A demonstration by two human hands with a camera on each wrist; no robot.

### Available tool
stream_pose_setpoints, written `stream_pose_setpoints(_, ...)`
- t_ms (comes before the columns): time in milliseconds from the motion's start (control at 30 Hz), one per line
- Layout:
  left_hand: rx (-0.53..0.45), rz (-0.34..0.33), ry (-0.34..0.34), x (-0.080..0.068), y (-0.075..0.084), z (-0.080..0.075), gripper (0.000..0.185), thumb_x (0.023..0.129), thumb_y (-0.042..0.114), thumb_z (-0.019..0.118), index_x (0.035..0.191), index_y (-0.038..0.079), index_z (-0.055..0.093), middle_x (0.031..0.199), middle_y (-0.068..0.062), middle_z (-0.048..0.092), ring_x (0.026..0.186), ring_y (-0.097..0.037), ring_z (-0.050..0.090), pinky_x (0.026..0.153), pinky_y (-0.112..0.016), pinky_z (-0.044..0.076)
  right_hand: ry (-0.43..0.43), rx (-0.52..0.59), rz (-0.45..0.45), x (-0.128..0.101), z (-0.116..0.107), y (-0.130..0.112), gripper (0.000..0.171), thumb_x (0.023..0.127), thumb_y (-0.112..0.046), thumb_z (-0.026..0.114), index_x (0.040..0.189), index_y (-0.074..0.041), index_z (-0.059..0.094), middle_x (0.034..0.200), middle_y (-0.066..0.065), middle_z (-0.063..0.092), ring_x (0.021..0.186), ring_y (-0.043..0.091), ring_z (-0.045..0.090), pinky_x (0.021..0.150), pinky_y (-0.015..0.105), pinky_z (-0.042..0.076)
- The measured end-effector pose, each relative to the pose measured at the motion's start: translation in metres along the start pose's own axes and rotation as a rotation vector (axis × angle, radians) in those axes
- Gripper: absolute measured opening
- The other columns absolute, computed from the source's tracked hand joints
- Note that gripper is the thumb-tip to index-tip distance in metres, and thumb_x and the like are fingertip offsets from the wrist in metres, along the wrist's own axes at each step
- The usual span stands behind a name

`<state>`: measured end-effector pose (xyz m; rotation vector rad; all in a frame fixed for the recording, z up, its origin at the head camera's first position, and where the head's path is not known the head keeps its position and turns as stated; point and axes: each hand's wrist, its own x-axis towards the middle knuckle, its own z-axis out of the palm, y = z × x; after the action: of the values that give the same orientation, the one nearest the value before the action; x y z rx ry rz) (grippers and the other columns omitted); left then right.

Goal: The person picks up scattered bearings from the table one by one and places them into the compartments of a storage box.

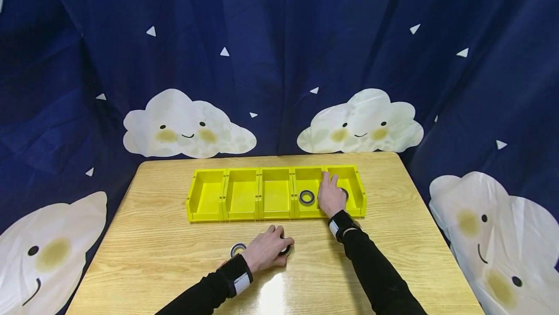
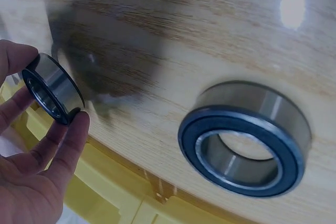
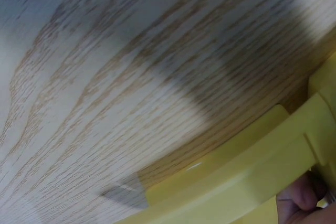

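Observation:
My left hand [image 1: 267, 248] is low over the table in front of the yellow bins. Its thumb and fingertips pinch a bearing [image 2: 55, 87], a steel ring with a dark seal, held tilted in the left wrist view. Another bearing [image 2: 241, 140] lies beside that hand on the wood. My right hand [image 1: 332, 196] reaches down into the rightmost yellow bin [image 1: 359, 189], fingers at a bearing [image 1: 345, 193] that it mostly covers. In the right wrist view only a few curled fingers [image 3: 298, 198] show behind the bin's lip. A further bearing [image 1: 307, 197] lies flat in the adjoining bin.
Several yellow bins [image 1: 242, 215] stand joined in a row across the back half of the wooden table [image 1: 157, 247]. A dark blue curtain [image 1: 279, 38] with clouds hangs behind the table and along both sides.

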<state>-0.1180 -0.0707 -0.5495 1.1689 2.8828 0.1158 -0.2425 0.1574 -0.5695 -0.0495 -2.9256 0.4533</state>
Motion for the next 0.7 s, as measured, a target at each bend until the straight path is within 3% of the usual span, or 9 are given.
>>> stream_pose_setpoints(400, -0.022, -0.019, 0.066, 0.007, -0.008, -0.002, 0.032, 0.08, 0.035, 0.074, 0.11, 0.026, 0.066, 0.1, -0.005, 0.059, 0.087, -0.019, 0.054, 0.059, -0.026, 0.05, -0.005, -0.004, 0.003, 0.0, 0.001, 0.001, 0.036, 0.102, -0.018, 0.036, 0.137, -0.008, 0.036, 0.11, 0.023, 0.044, 0.042, 0.025, 0.044, 0.037, 0.036, 0.038)
stream_pose_setpoints(700, -0.03, -0.061, 0.109, 0.017, -0.021, -0.016, 0.031, 0.081, 0.032, 0.075, 0.109, 0.022, 0.067, 0.1, -0.009, 0.061, 0.087, -0.022, 0.056, 0.061, -0.031, 0.054, -0.001, -0.001, 0.009, 0.0, 0.0, -0.001, 0.036, 0.102, -0.017, 0.037, 0.137, -0.008, 0.037, 0.11, 0.024, 0.045, 0.042, 0.025, 0.043, 0.037, 0.036, 0.037)
